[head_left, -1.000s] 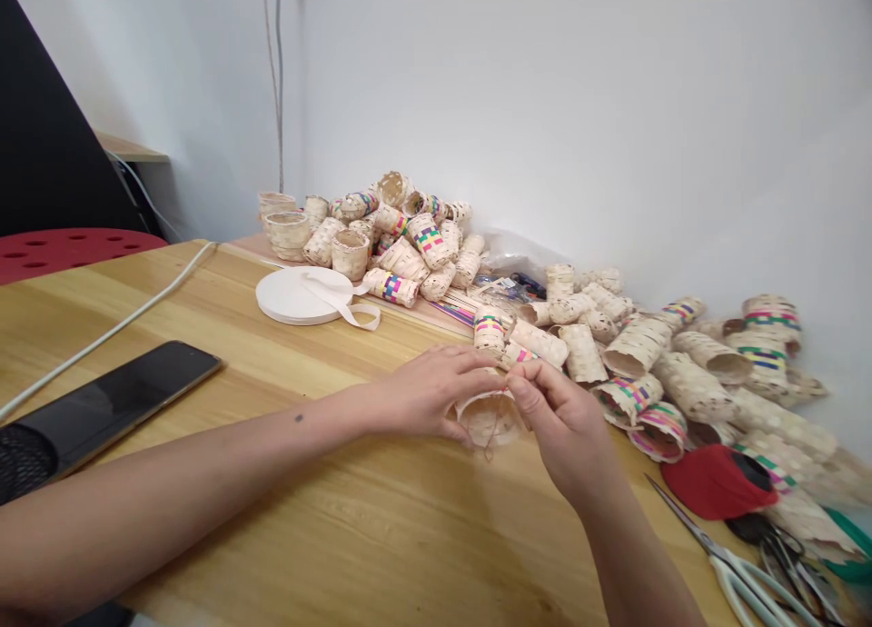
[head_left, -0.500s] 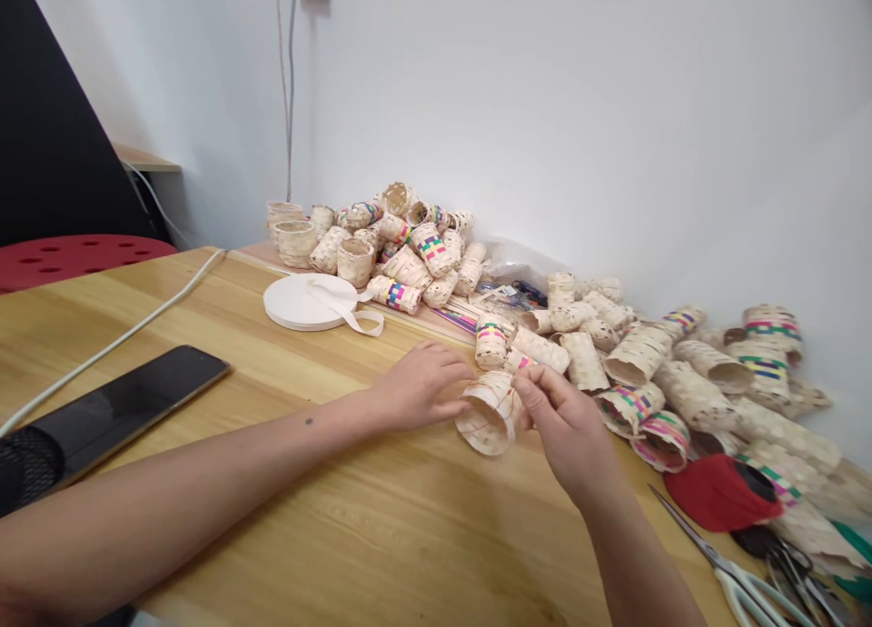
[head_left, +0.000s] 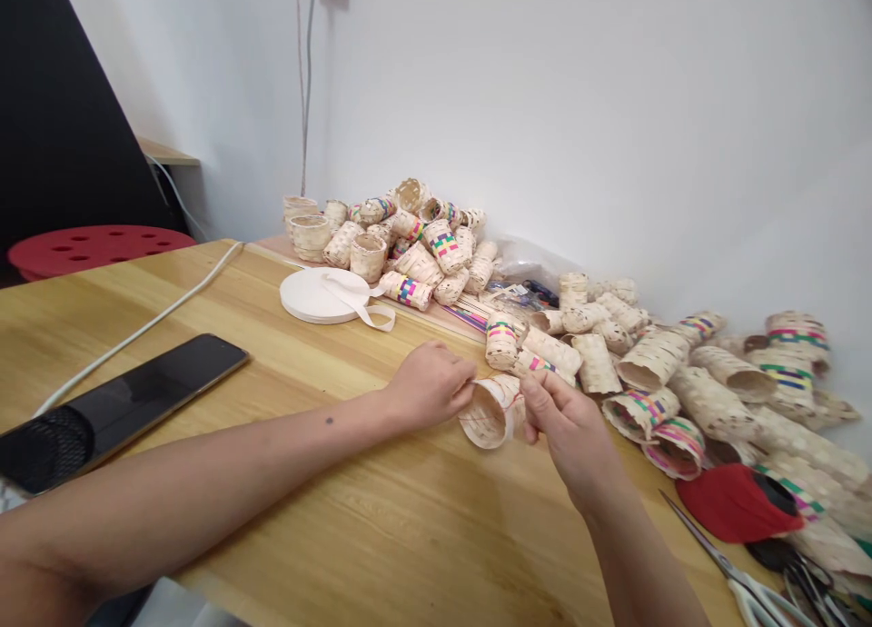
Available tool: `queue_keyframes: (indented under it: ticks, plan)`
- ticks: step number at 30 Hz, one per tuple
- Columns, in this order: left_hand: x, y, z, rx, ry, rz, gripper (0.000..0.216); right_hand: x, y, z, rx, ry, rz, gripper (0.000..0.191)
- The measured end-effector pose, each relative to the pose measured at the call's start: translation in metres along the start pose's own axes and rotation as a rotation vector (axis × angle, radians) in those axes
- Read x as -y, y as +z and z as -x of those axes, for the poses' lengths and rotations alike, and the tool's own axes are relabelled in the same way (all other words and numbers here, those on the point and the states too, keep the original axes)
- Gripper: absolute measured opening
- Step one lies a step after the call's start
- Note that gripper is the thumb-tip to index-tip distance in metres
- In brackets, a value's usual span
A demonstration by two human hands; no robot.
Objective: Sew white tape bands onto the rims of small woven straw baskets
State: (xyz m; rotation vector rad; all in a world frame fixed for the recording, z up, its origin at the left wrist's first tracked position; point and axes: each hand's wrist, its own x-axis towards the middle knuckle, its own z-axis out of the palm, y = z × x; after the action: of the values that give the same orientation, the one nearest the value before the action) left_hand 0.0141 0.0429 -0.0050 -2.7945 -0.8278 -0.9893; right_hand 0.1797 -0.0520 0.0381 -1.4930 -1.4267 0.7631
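Note:
A small woven basket [head_left: 485,416] is tilted between my hands near the middle of the table, its open mouth towards me, with a pale rim and thin red thread across it. My right hand [head_left: 569,422] grips its right side, thumb in front and the other fingers bent behind. My left hand [head_left: 436,386] is closed, fingertips at the upper left of the rim. Whatever it pinches there, thread or rim, is too small to make out. Just behind the basket lie more woven baskets, one with a coloured band [head_left: 502,338].
A pile of woven baskets [head_left: 415,263] runs along the wall. On the left are a roll of white tape [head_left: 320,297], a phone [head_left: 143,400] and a white cable [head_left: 150,323]. Scissors [head_left: 722,563] and a red cloth item [head_left: 736,504] lie at right. A red stool [head_left: 102,250] stands beyond.
My left hand has gone from loosely stretched fingers to a closed grip at the basket's rim. My right hand keeps its hold. The whole view has shifted slightly.

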Motion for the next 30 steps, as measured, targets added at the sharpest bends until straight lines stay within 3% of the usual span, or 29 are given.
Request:
queue_keyframes:
  ticks: [2, 4, 8, 10, 11, 12, 15, 16, 17, 19, 21, 24, 28, 30]
  plan:
    - [0.004, -0.003, 0.000, -0.062, -0.033, -0.094, 0.015, 0.003, 0.000, 0.003, 0.016, 0.020, 0.055, 0.042]
    - [0.010, -0.007, -0.001, -0.133, -0.086, -0.150, 0.015, 0.008, 0.001, 0.008, 0.131, 0.041, 0.089, 0.041]
    - [0.022, -0.017, -0.004, -0.232, -0.207, -0.187, 0.011, 0.020, 0.002, 0.019, 0.657, 0.009, 0.195, 0.031]
    - [0.026, -0.021, -0.005, -0.247, -0.277, -0.188, 0.011, 0.023, -0.001, 0.022, 0.809, -0.030, 0.309, 0.025]
    - [0.028, -0.023, -0.006, -0.250, -0.310, -0.184, 0.012, 0.023, -0.003, 0.022, 0.769, -0.041, 0.387, 0.026]
    - [0.029, -0.024, -0.006, -0.250, -0.339, -0.175, 0.012, 0.023, -0.006, 0.021, 0.639, -0.048, 0.473, 0.028]
    - [0.030, -0.026, -0.007, -0.238, -0.397, -0.145, 0.013, 0.020, -0.010, 0.019, -0.113, -0.081, 0.651, 0.034]
    - [0.030, -0.026, -0.007, -0.236, -0.403, -0.137, 0.013, 0.020, -0.009, 0.019, -0.327, -0.107, 0.654, 0.034]
    - [0.029, -0.026, -0.006, -0.236, -0.403, -0.135, 0.012, 0.020, -0.006, 0.019, -0.456, -0.142, 0.630, 0.034]
    - [0.028, -0.024, -0.006, -0.251, -0.377, -0.142, 0.011, 0.019, 0.007, 0.021, -0.464, -0.203, 0.534, 0.033]
    - [0.026, -0.022, -0.005, -0.280, -0.316, -0.159, 0.011, 0.018, 0.023, 0.021, -0.303, -0.185, 0.380, 0.036]
    - [0.021, -0.021, -0.003, -0.309, -0.181, -0.198, 0.014, 0.013, 0.041, 0.014, -0.136, 0.036, 0.030, 0.048]
    - [0.008, -0.020, 0.000, -0.324, 0.032, -0.228, 0.023, 0.005, 0.045, 0.002, -0.125, 0.238, -0.436, 0.059]
    - [-0.004, -0.017, 0.003, -0.330, 0.104, -0.206, 0.025, 0.000, 0.044, -0.002, -0.143, 0.240, -0.473, 0.054]
